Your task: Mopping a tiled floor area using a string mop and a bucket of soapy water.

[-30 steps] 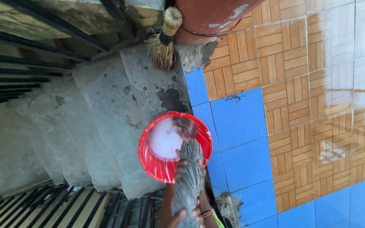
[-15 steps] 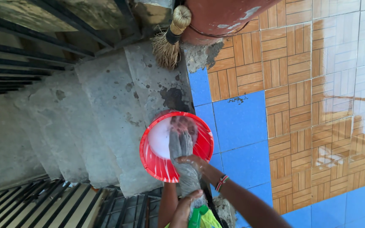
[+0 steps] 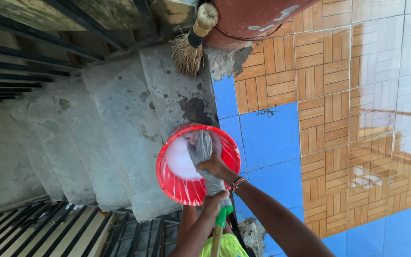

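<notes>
Head view: your right hand (image 3: 216,166) sits just below the middle of the frame, wrapped around the grey mop (image 3: 204,154) strands and squeezing them tight. A beaded band shows on that wrist. Your left hand (image 3: 213,202) is lower, near the bottom centre, fingers closed around the mop's neck where the strands meet the green handle (image 3: 221,218). The handle runs down out of the frame's bottom edge.

The mop's head hangs into the red bucket (image 3: 177,188), which lies centre-low in the frame. Milky white water (image 3: 179,159) fills the bucket's left part, and the strand tips dip in toward its upper rim. The bucket stands at the edge of the grey concrete steps (image 3: 120,128), which fan out over the left half of the frame, stained and pitted.

To the right of the bucket you have a floor of blue tiles (image 3: 267,138) and wood-pattern tiles (image 3: 338,95); the far right of it is wet and shiny. At top centre a straw brush (image 3: 191,45) lies beside a big red-brown pot (image 3: 248,19). Dark metal railings (image 3: 20,62) cross the upper left, and more bars (image 3: 72,233) run along the lower left.
</notes>
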